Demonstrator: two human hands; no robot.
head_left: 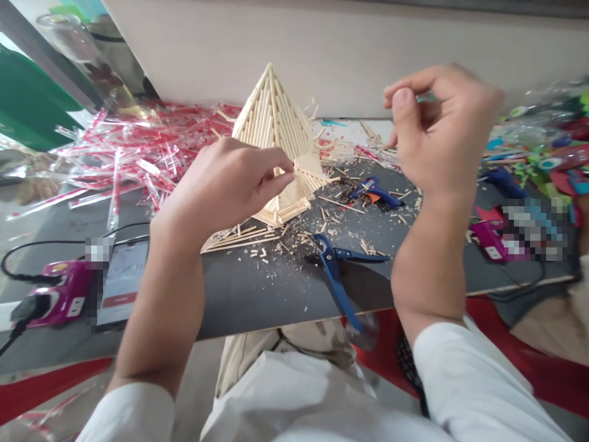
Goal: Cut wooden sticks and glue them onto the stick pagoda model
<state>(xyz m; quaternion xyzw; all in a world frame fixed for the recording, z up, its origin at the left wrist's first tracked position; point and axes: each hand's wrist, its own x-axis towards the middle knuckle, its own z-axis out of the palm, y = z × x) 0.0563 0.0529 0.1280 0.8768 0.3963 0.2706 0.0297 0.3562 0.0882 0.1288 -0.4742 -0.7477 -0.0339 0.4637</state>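
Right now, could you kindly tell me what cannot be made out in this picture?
All in the head view:
Part of the model: behind the left hand.
Whether that hand touches it: the overlap hides any gap.
Whether the right hand holds anything: its own curl hides it.
Text on the phone: too blurred.
Green thing: cut off by the left edge.

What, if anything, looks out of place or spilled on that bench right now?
The open blue cutter stands out: one handle juts past the front edge of the table, so it might get knocked off. Stick offcuts lie strewn between it and the stick model, which looks untidy.
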